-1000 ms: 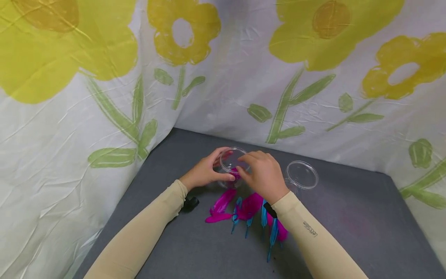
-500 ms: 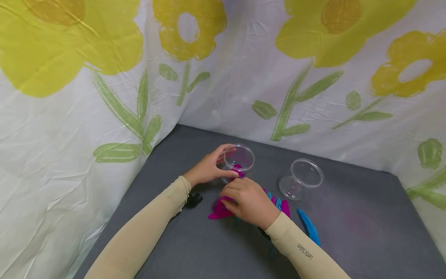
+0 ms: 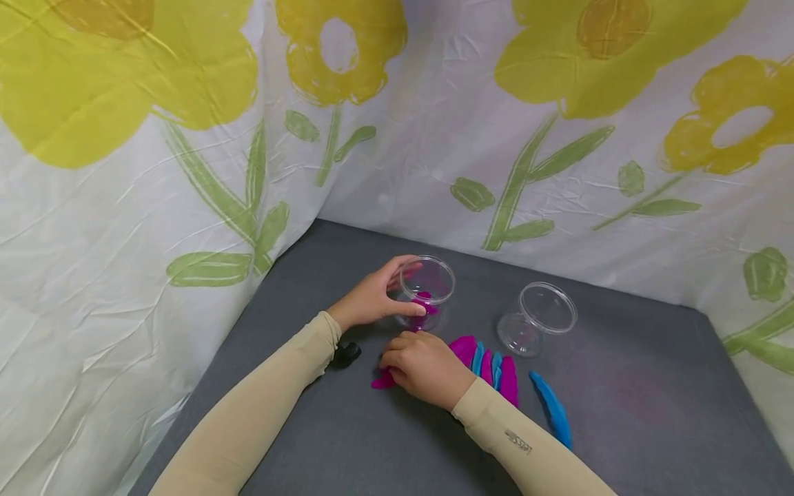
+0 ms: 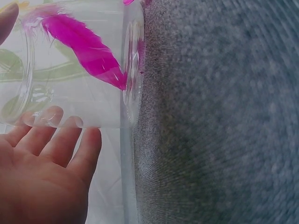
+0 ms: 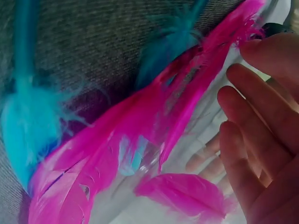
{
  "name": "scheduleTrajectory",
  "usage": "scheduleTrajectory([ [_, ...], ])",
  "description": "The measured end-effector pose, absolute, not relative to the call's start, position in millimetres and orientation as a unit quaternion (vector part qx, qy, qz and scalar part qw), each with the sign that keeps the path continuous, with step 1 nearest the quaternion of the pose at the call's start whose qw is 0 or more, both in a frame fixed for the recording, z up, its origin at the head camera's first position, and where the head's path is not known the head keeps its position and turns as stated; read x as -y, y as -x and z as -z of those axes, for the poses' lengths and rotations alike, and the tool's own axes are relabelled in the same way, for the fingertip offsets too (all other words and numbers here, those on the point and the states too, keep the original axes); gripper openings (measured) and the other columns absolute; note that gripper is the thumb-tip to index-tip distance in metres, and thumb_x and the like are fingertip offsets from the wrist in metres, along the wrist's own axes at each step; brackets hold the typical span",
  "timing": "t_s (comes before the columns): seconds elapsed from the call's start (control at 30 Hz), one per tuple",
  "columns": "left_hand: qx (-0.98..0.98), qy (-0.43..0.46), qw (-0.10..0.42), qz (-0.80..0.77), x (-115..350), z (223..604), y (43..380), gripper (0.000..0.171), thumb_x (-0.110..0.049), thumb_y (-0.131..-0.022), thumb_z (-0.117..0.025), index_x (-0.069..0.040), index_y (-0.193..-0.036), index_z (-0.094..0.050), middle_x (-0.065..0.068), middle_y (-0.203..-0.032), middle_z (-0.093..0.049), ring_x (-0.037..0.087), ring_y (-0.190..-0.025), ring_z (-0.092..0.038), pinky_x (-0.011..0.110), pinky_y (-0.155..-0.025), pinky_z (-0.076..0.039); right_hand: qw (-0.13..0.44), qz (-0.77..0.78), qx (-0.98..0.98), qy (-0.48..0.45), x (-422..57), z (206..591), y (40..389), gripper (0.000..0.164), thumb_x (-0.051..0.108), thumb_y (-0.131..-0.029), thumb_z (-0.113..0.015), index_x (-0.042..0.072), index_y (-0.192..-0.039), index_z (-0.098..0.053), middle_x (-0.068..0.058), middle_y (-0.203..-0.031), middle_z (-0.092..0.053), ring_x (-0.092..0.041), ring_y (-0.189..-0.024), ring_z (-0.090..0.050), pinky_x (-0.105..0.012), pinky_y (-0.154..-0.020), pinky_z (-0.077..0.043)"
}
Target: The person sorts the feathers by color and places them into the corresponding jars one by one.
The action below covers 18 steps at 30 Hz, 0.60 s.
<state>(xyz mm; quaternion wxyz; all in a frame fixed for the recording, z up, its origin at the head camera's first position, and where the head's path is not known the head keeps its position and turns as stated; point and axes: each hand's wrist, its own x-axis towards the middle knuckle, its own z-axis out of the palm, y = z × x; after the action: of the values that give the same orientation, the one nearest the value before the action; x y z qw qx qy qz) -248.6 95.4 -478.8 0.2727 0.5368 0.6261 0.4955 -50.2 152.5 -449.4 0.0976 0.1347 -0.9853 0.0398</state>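
Observation:
In the head view my left hand (image 3: 372, 296) grips a clear plastic jar (image 3: 448, 282) from the left, thumb in front and fingers behind. Inside that jar is a magenta feather (image 4: 88, 49), plain in the left wrist view. My right hand (image 3: 428, 365) is low over the table in front of the jar, fingers at a magenta feather (image 3: 383, 380) that it partly covers. In the right wrist view the thumb tip overlaps the fluffy end of a magenta feather (image 5: 187, 109), and the other fingers are loosely extended, apart from it.
Several magenta and blue feathers (image 3: 509, 379) lie in a row, partly under my right forearm. A single blue feather (image 3: 552, 410) lies farther right. A second clear jar (image 3: 520, 334) stands behind them. A black object (image 3: 345, 355) is by my left wrist. Flower-printed cloth surrounds the grey table (image 3: 651, 372).
My right hand has moved from the jar's mouth down and left to the feathers on the table. The left hand keeps its hold on the jar. The head view has shifted slightly.

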Motion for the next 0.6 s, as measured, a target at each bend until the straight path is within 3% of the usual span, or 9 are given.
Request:
scheduleTrajectory([
  [0.1, -0.626, -0.538, 0.271, -0.495, -97, 478, 249, 0.093, -0.052, -0.077, -0.084, -0.039, -0.152, -0.031, -0.009, -0.157, -0.044, 0.007, -0.146, -0.04, 0.044, -0.119, -0.037, 0.096, -0.033, 0.986, -0.131, -153, 451, 51, 0.014, 0.018, -0.085, -0.078, 0.024, -0.098, -0.079, 0.009, -0.099, -0.074, -0.011, -0.094, -0.067, -0.03, -0.088, -0.057],
  [0.33, -0.635, -0.533, 0.279, -0.485, -96, 479, 249, 0.094, -0.054, -0.076, -0.085, -0.041, -0.152, -0.031, -0.021, -0.154, -0.044, 0.001, -0.145, -0.039, 0.039, -0.119, -0.038, 0.111, 0.045, 0.981, -0.153, -151, 461, 52, 0.008, 0.024, -0.088, -0.075, 0.026, -0.094, -0.08, 0.01, -0.097, -0.076, -0.01, -0.088, -0.067, -0.027, -0.08, -0.055],
  [0.6, -0.632, -0.531, 0.276, -0.492, -96, 481, 248, 0.093, -0.051, -0.076, -0.085, -0.041, -0.151, -0.031, -0.017, -0.154, -0.045, 0.009, -0.146, -0.041, 0.044, -0.118, -0.038, 0.106, 0.084, 0.978, -0.157, -150, 460, 53, 0.009, 0.027, -0.086, -0.08, 0.025, -0.094, -0.078, 0.009, -0.096, -0.075, -0.011, -0.083, -0.064, -0.027, -0.073, -0.053],
])
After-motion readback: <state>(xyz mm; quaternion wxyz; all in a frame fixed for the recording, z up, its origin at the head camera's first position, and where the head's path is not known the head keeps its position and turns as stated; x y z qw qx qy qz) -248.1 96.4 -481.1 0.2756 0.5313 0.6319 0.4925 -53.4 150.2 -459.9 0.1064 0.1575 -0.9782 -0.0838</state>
